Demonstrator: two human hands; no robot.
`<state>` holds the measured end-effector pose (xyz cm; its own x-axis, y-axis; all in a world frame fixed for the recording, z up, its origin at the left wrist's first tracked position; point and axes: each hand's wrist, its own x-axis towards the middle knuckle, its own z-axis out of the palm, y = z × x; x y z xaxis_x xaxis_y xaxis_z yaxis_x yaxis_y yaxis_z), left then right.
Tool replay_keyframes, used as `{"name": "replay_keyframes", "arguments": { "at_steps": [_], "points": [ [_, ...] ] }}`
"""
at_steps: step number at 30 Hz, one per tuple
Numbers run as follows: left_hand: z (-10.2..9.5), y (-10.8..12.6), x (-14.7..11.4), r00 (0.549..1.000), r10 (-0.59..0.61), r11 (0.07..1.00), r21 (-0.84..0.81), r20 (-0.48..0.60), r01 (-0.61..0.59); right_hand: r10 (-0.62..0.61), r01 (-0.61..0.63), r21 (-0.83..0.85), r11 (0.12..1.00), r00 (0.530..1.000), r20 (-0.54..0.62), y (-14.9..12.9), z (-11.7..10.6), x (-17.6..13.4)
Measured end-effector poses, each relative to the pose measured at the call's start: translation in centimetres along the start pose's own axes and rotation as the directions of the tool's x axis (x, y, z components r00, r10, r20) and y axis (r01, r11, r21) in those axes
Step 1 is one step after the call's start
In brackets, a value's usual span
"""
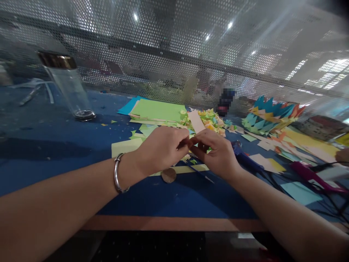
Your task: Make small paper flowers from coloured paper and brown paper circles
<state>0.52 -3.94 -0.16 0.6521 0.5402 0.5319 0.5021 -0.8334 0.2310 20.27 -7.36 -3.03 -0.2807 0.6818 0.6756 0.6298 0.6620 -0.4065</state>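
Observation:
My left hand (167, 146), with a silver bangle at the wrist, is closed, its thumb and fingertips pinched together. Fingertip to fingertip with it, my right hand (216, 153) is also closed in a pinch. A pale pink paper strip (196, 121) rises from between them; its lower end is hidden by the fingers. Just behind the hands lies a heap of small folded paper pieces (215, 122) in yellow, green and orange. Beneath the hands are a long pale yellow strip (181, 169), a round brownish disc (168, 175) and a thin dark stick (201, 173).
Green paper sheets (158, 110) are stacked at the back, a glass bottle (69, 87) to their left. On the right are a blue glue gun (249, 159), a purple tool (313, 177), cables and a spiky folded-paper ring (265, 120). A perforated metal screen (163, 62) borders the table.

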Motion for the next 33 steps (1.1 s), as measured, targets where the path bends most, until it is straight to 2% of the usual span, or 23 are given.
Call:
{"name": "replay_keyframes", "arguments": {
  "at_steps": [4, 10, 16, 28, 33],
  "points": [
    [0.0, -0.1, 0.1, 1.0, 0.03, 0.999, 0.043, 0.001, -0.03, -0.019, 0.019, -0.009, 1.0, 1.0, -0.015, 0.1, 0.1, 0.0],
    [0.3, -0.1, 0.2, 1.0, -0.017, 0.999, -0.037, -0.023, 0.016, -0.039, 0.038, -0.029, 0.999, 0.998, -0.04, 0.1, 0.2, 0.1],
    [0.3, -0.1, 0.2, 0.999, -0.035, 0.994, -0.103, -0.019, 0.033, -0.031, 0.03, -0.031, 0.999, 0.999, -0.011, 0.2, 0.1, 0.1],
    [0.0, -0.7, 0.7, 0.996, 0.014, 0.999, -0.03, 0.084, -0.011, -0.072, 0.074, -0.052, 0.996, 0.997, 0.03, 1.0, 0.1, 0.4],
    [0.1, -0.7, 0.9, 0.992, 0.017, 1.0, -0.007, 0.129, -0.016, -0.034, 0.039, -0.062, 0.997, 0.996, 0.082, 1.3, 0.1, 0.4]
  ]
}}
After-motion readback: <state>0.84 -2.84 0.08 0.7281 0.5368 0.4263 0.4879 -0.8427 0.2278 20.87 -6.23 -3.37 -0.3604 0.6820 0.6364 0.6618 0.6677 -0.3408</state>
